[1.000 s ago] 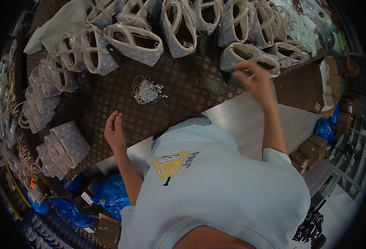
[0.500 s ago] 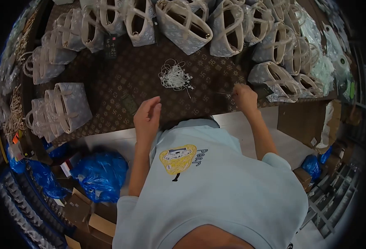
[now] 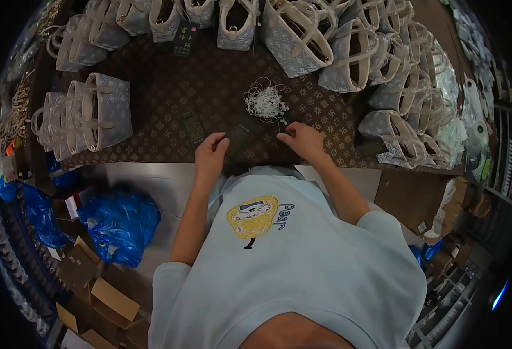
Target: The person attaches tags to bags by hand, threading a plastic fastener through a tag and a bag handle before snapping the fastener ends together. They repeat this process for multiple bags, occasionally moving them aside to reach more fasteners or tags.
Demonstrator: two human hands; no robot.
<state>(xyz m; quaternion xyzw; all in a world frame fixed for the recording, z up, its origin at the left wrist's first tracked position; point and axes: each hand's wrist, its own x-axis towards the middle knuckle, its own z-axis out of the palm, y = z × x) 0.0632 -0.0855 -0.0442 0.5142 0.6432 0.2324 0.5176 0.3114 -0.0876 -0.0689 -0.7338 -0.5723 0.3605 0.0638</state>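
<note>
My left hand (image 3: 210,154) is closed at the fingertips on the edge of a dark hang tag (image 3: 241,134), near the table's front edge. A second dark tag (image 3: 192,127) with light print lies flat just left of that hand. My right hand (image 3: 303,141) has its thumb and forefinger together at the loose ends of white string, right below a tangled pile of white tag strings (image 3: 263,100). Small dark and white end pieces show among the strands beside those fingertips.
Patterned grey handbags (image 3: 113,110) ring the brown patterned table (image 3: 157,87) on the left, back and right. Another dark tag (image 3: 185,39) lies by the rear bags. Below at left are a blue plastic bag (image 3: 121,224) and open cardboard boxes (image 3: 115,298).
My right hand has moved left from beside the right-hand bags to the string pile. A dark tag now shows at my left fingertips. The whole view has shifted.
</note>
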